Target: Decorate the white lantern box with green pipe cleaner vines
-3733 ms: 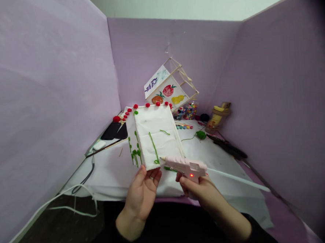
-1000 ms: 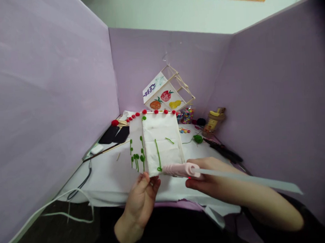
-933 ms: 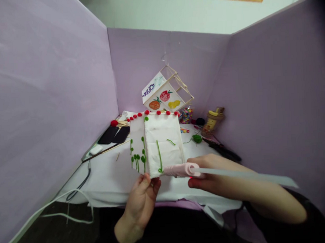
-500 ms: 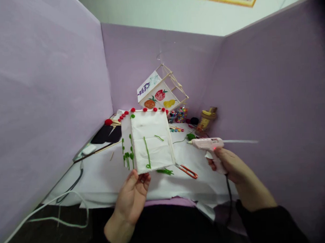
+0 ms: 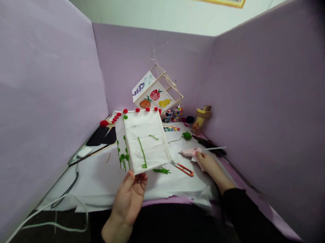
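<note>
Lilac partition walls (image 5: 39, 88) box in a worktop spread with a white cloth (image 5: 105, 176). Half a second ago the pink glue gun (image 5: 191, 152) was up in the air at the right, nozzle level; now it is down on the cloth, and the right hand (image 5: 206, 162) has dropped with it, further from the lantern. A second ago its nozzle was at the lantern's lower edge, so the gun has gone well clear of that. The lantern has hardly moved in the grip, though the view has swung a little left.

Left-hand fingers (image 5: 140, 178) are curled shut on the bottom corner of the white paper lantern (image 5: 144, 142), thumb on the near face, holding it off the cloth and tilted. The left hand (image 5: 128, 200) rises from the bottom of the view. Green yarn stems (image 5: 142, 157) run up the lantern's faces and red pompoms (image 5: 137, 110) line its top edge.

Right-hand fingers are wrapped on the glue gun's handle; how tightly they close I cannot tell, as the gun seems to rest on the cloth.

Between the hands lie orange-handled scissors (image 5: 183, 168) and a scrap of green yarn (image 5: 161, 170). Further back, a second lantern painted with fruit (image 5: 152, 96) leans by the far wall, near a tub of coloured beads (image 5: 175, 114).
</note>
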A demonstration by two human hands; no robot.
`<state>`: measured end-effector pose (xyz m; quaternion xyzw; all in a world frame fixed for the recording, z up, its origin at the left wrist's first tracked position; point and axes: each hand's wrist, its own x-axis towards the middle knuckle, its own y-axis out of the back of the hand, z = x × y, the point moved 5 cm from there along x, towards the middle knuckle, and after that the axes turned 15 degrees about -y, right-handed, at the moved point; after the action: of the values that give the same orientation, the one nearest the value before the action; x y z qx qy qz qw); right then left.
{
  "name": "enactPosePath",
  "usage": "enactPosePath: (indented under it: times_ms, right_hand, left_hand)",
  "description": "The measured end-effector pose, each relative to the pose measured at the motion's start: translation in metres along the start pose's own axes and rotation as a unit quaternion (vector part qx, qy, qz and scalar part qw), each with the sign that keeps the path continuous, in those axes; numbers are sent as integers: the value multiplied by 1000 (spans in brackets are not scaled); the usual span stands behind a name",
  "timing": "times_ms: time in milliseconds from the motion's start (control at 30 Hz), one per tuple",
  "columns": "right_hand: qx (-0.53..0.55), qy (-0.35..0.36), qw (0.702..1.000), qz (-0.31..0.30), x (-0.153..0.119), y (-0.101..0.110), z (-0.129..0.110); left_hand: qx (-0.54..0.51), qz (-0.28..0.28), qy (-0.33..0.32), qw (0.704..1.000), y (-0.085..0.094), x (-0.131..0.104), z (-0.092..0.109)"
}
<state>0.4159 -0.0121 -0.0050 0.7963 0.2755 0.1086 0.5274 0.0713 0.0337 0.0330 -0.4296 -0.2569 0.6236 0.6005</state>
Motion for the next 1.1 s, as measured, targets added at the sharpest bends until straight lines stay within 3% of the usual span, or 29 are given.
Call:
enactPosePath:
  times_ms: [100,200,233,333,433,600,867,1000,1100]
  right_hand:
    - [-40,14,999,-2,-11,17,-3]
    - [-42,81,996,2,-46,45,-21]
    - [-30,128,991,-1,-63,54,-34]
    - [79,330,941,2,-118,77,-84]
    - [159,411,897,42,-145,81,-130]
    - [236,435,855,157,-138,70,-178]
    - [151,498,824,222,-143,66,-196]
    - [117,601,760,217,-158,76,-192]
    - [62,688,704,163,-172,74,-189]
  left_hand:
    - [6,-1,-1,1000,-1,-2,0]
    - [7,1,-2,1000,-3,-3,-1]
    - [5,2,-2,1000,-3,-3,-2]
    - [-5,3,-1,1000,-3,-2,-4]
    - [-4,8,1,1000,-1,-1,-6]
    - [4,10,3,1000,2,-1,-6]
    - [-4,6,10,1000,3,-2,-8]
    - [-12,-17,3,1000,1,0,-7]
    - [-16,-21,0,1000,1,0,-6]
